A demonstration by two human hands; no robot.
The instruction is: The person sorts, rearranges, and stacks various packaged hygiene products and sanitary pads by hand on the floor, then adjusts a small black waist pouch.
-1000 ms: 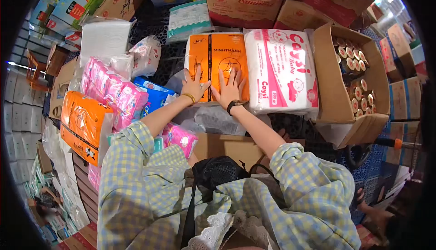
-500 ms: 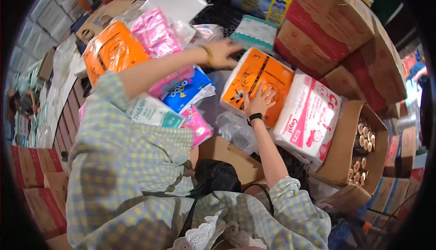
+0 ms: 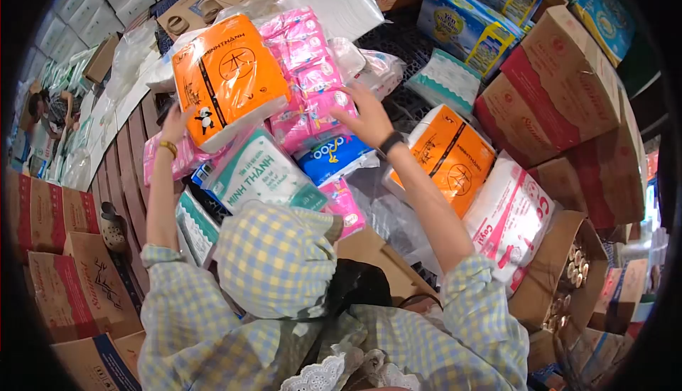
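Observation:
A large orange tissue pack [image 3: 231, 82] lies on top of the pile, with black print and a panda on its wrapper. My left hand [image 3: 175, 124] is at its lower left edge, fingers extended along its side. My right hand [image 3: 369, 117] hovers by the pink packs [image 3: 305, 71], fingers spread and holding nothing. Below lie a green-and-white pack [image 3: 266, 174] and a blue pack [image 3: 330, 160]. To the right of my right wrist, a second orange tissue pack [image 3: 447, 153] sits beside a white-and-pink pack [image 3: 508, 213].
Brown cartons with red bands [image 3: 550, 78] are stacked at right, near blue boxes [image 3: 469, 25]. An open carton of cans [image 3: 561, 270] stands at lower right. White foam sheets [image 3: 334, 0] lie behind the pile. Another person [image 3: 53, 110] is at far left.
My left hand has swung left from near the right-hand orange pack to the left-hand one. My right hand has come off the right-hand orange pack and moved left. The view has shifted.

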